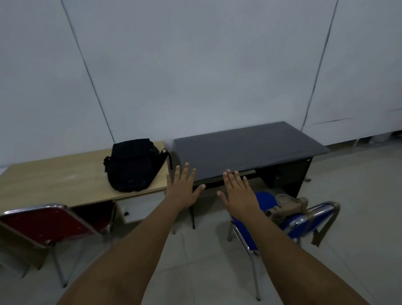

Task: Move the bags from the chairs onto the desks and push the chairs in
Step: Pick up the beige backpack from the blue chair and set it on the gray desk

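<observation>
Tan bag (pixel 287 206) lies across the blue chair (pixel 267 221) seat, long axis running left-right, strap dangling off the backrest. Black backpack (pixel 132 165) stands on the wooden desk (pixel 47 182), red chair (pixel 49 224) tucked in. Left hand (pixel 182 191) and right hand (pixel 239 192) hover spread, empty, before the dark desk (pixel 248 145); tiled floor, white wall.

The person's two bare forearms reach straight forward, side by side and apart. The left hand (pixel 182 190) is flat, palm down, fingers spread, thumb pointing inward. The right hand (pixel 239 190) mirrors it, fingers closer together, thumb inward. Neither grip holds anything; the thumbs do not touch.
</observation>
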